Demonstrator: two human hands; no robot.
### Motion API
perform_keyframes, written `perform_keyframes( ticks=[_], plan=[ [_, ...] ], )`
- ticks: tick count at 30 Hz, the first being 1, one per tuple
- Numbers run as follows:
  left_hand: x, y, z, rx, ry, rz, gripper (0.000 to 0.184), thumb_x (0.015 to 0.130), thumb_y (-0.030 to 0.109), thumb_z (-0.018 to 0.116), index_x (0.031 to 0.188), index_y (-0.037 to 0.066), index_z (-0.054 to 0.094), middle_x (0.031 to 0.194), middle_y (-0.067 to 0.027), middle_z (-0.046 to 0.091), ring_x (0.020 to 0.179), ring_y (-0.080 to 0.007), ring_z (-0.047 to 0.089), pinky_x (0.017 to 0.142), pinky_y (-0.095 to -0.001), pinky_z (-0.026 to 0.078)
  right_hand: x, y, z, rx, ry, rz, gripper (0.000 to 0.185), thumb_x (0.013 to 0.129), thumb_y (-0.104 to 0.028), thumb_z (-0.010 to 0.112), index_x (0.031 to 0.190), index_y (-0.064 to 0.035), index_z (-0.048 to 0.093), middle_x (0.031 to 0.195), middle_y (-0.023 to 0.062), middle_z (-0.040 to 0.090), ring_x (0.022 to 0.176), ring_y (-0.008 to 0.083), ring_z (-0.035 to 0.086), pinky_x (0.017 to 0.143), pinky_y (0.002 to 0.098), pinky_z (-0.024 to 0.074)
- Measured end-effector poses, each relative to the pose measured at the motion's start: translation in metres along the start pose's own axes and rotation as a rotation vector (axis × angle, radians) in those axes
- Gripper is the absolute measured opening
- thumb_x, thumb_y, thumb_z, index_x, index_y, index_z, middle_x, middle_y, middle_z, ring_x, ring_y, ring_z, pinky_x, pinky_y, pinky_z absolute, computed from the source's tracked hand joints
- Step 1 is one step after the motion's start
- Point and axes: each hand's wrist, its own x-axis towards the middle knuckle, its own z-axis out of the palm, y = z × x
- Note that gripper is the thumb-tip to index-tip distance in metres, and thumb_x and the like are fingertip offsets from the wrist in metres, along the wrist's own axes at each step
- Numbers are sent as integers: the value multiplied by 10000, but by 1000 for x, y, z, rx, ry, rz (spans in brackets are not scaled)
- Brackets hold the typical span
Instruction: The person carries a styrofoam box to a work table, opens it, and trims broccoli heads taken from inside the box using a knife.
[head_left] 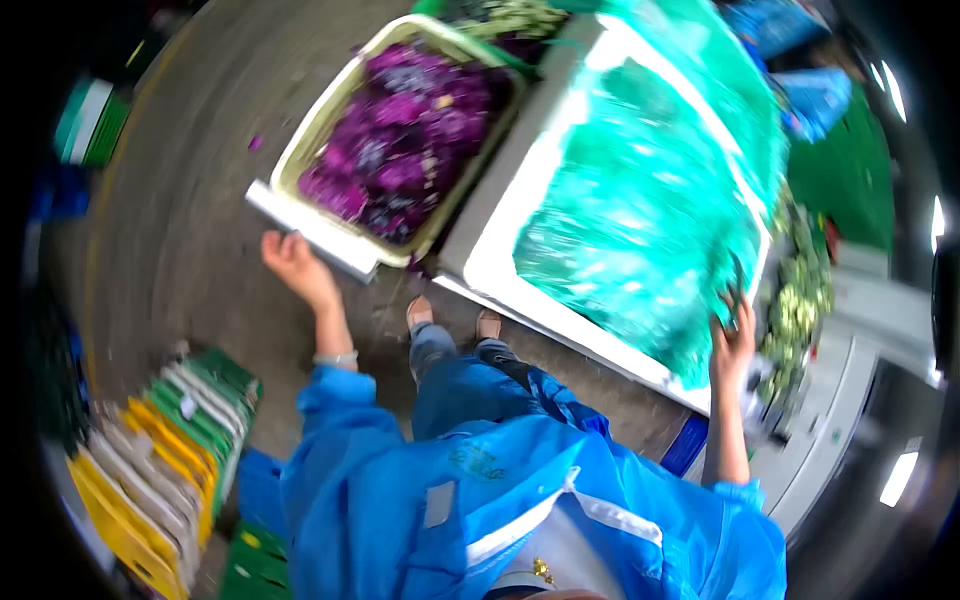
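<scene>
My left hand (295,268) hangs beside the white ledge at the near end of a cream bin (290,160), its fingers loosely spread with nothing between them. Purple leaves (400,130) fill that bin. On the other side, my right hand (738,325) is at the near right part of a white foam box (490,240) lined with green plastic film (630,190). Its fingers are round the handle of a dark, thin tool, perhaps scissors or a knife, whose tip points up over the film; the tool is blurred.
Stacked yellow, white and green crates (170,450) stand at the lower left. Pale green vegetables (795,300) lie right of the foam box. Blue bags (810,100) are at the upper right. A green and white crate (90,122) stands at the upper left.
</scene>
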Motion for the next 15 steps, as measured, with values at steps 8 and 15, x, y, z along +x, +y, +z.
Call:
perform_keyframes(
  ticks=[8,15],
  plan=[
    [-150,298,178,-129,-1289,821,482,803,143,750,1251,59,595,1207,-135,625,1189,-273,559,1033,-392,415,10,50,-4,168,-29,239,347,857,-46,722,1187,-42,613,857,-22,526,715,67,449,622,218,374],
    [-219,294,228,403,-1620,1512,234,828,133,693,1048,70,648,948,-97,623,1063,-296,569,1020,-423,417,-78,68,-123,634,168,436,212,812,-85,777,970,-67,637,696,-56,527,536,33,444,474,213,328]
  ],
)
